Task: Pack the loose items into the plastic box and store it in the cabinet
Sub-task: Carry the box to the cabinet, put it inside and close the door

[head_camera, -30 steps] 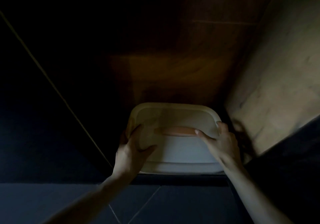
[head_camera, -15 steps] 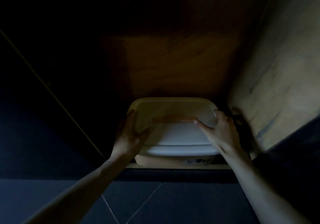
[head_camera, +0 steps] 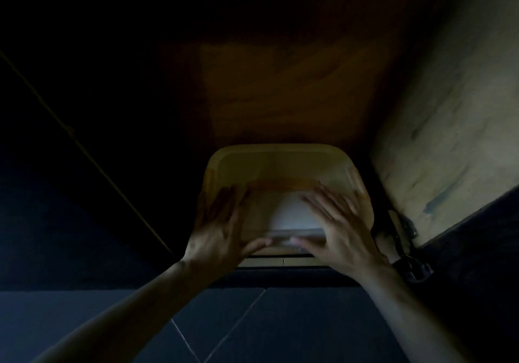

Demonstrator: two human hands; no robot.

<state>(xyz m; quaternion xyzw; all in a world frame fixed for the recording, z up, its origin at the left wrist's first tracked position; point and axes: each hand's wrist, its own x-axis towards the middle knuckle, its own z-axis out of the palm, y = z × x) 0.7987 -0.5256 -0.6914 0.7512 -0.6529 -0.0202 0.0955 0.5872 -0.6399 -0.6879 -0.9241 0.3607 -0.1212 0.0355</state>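
Observation:
The pale plastic box, lid on with an orange handle strip, sits on the wooden bottom shelf of the cabinet, its near end by the front edge. My left hand lies with fingers spread over the box's near left corner. Over the near right part of the lid, my right hand is spread the same way. Both hands are motion-blurred, and I cannot tell whether they touch the lid. The box's contents are hidden.
The open cabinet door stands at the right, with a hinge close to my right wrist. A dark panel edge runs diagonally at the left. Dark floor tiles lie below the cabinet front. The scene is very dim.
The box has gone further into the cabinet and down onto the shelf. Both hands have let go of its sides and now lie open over its near end.

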